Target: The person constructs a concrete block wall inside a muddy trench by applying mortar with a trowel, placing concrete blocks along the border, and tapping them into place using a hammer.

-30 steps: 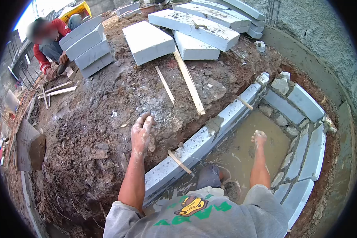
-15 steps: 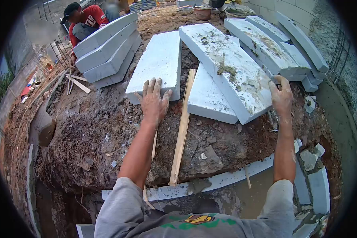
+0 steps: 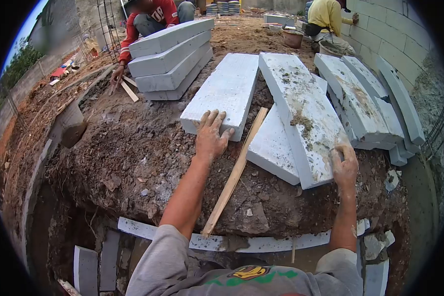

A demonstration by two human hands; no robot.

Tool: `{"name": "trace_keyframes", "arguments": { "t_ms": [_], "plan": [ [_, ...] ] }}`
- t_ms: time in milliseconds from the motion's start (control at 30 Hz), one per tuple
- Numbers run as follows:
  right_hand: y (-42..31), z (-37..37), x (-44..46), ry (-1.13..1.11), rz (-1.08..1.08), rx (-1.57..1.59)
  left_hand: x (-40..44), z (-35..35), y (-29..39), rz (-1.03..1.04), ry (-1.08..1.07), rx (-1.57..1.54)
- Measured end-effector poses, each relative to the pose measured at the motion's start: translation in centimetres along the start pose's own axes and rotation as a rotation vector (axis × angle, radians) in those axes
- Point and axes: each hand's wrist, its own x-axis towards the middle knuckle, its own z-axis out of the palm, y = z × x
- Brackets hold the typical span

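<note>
My left hand (image 3: 211,134) lies with fingers spread on the near end of a clean white block (image 3: 227,89). Against the near right edge of a mud-spotted white block (image 3: 301,113) rests my right hand (image 3: 345,165), its fingers slightly bent and apart. That spotted block lies slantwise over another white block (image 3: 274,148). A wooden strip (image 3: 236,172) lies on the soil between my arms.
Stacked blocks (image 3: 170,61) stand at the back left beside a person in red (image 3: 160,12). More blocks (image 3: 355,98) lean at the right. Another person in yellow (image 3: 325,17) is behind. A muddy trench with a block wall (image 3: 271,243) runs below me.
Both hands have gone from above the soil and trench to the blocks. The view has tilted up and turned. My right hand now touches the spotted block's near corner.
</note>
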Motion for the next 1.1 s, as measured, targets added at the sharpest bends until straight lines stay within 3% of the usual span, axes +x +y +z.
{"name": "trace_keyframes", "arguments": {
  "t_ms": [267,400,467,500,533,567,600,667,867,900,1100],
  "plan": [
    [0.3,0.5,-0.3,0.080,0.015,-0.091,-0.3,0.1,0.5,-0.063,-0.028,-0.016],
    [0.8,1.2,-0.3,0.134,0.011,-0.085,-3.2,0.6,4.5,-0.124,0.092,0.010],
    [1.7,1.5,-0.5,0.151,0.043,-0.095,-5.4,-0.2,8.2,-0.377,-0.035,-0.486],
    [1.4,1.1,-0.6,0.149,0.048,-0.123,-7.4,0.7,9.9,-0.410,0.026,-0.664],
    [2.1,1.3,-0.6,0.153,0.009,-0.122,-9.6,0.6,11.7,-0.404,0.012,-0.650],
    [2.5,1.5,-0.7,0.180,-0.014,-0.120,-11.5,-0.2,14.5,-0.528,0.005,-0.887],
    [2.4,1.4,-0.9,0.177,-0.006,-0.143,-13.9,0.7,14.9,-0.464,0.025,-0.883],
    [2.8,0.9,-1.4,0.142,0.024,-0.158,-17.7,-0.2,18.0,-0.568,-0.018,-0.717],
    [2.0,1.1,-1.0,0.063,0.038,-0.184,-27.2,0.8,18.7,-0.749,0.036,-0.770],
    [1.8,1.2,-0.5,0.083,0.030,-0.188,-27.9,-0.2,19.5,-0.861,0.005,-0.859],
    [2.0,1.2,-1.1,0.061,0.024,-0.210,-29.6,-3.3,22.3,-0.937,0.134,-1.027]
  ]
}}
